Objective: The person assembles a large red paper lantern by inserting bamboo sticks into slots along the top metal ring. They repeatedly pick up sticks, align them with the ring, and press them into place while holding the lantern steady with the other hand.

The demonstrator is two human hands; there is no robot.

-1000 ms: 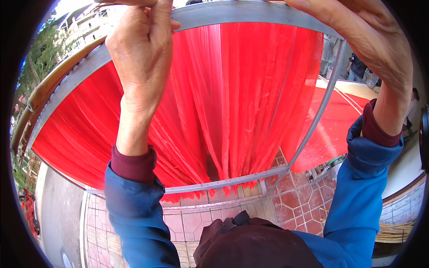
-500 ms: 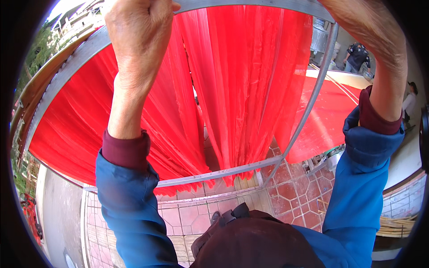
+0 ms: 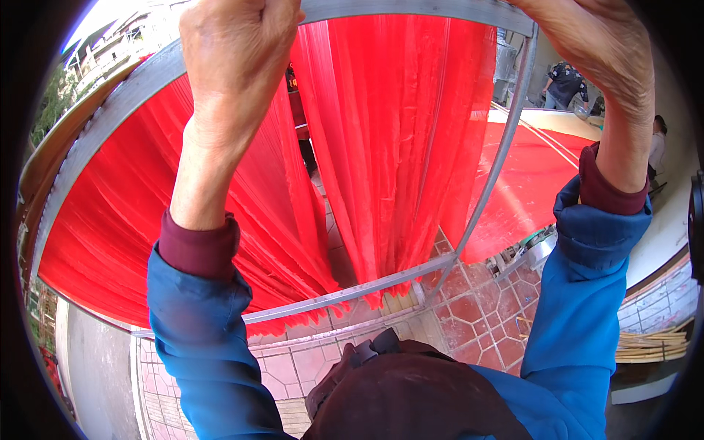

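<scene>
Both my arms reach up in blue sleeves. My left hand (image 3: pixel 236 62) is closed at the upper bar of a grey metal frame (image 3: pixel 411 7); the top edge of the head view cuts off part of it, so what its fingers hold does not show. My right hand (image 3: pixel 590 33) is raised by the bar's right end, its fingers out of sight. Long red cloth (image 3: pixel 389 147) hangs in gathered folds inside the frame, its ragged lower edges falling about the lower bar (image 3: pixel 352 293). A narrow gap parts the folds.
Beyond the frame's right post (image 3: pixel 506 139) lies a flat red sheet (image 3: pixel 521 183) with thin poles across it. Two people are at the far right; a dark-clothed figure partly shows through the gap. Bamboo-like sticks (image 3: pixel 653 345) lie low right on the tiled floor's side.
The gap between the folds has widened, and a dark-clothed figure now shows through it. My left hand has shifted slightly right and down in view; the frame's right post has shifted left.
</scene>
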